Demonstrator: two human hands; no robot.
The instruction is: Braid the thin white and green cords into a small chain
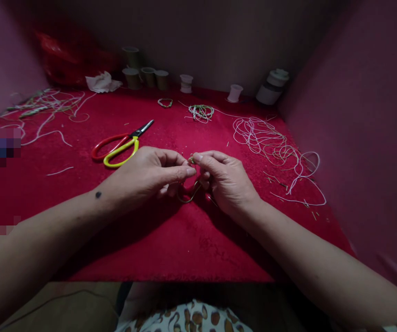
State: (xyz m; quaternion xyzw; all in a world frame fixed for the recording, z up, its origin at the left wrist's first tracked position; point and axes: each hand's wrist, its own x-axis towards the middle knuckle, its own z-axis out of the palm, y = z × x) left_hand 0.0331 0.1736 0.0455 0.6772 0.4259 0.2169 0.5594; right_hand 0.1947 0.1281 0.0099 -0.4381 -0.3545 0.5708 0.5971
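Note:
Both hands meet over the middle of the red cloth. My left hand (157, 170) is closed, thumb and forefinger pinched at the near end of a thin greenish cord (188, 201). My right hand (224, 177) pinches a small green knotted part of that cord between thumb and forefinger. A loop of the cord hangs below the fingertips, partly hidden by the fingers. Just beyond my left hand lie scissors (121, 147) with one red and one yellow handle, blades pointing away to the right.
Tangled pale cords lie at the left (51, 106) and in a loose heap (260, 138) at the right. Farther back are a braided bracelet (165, 103), a green-and-white cord bundle (201, 112), several thread spools (162, 80), crumpled tissue (103, 83) and a white bottle (272, 87). Walls flank the red-covered table (143, 258).

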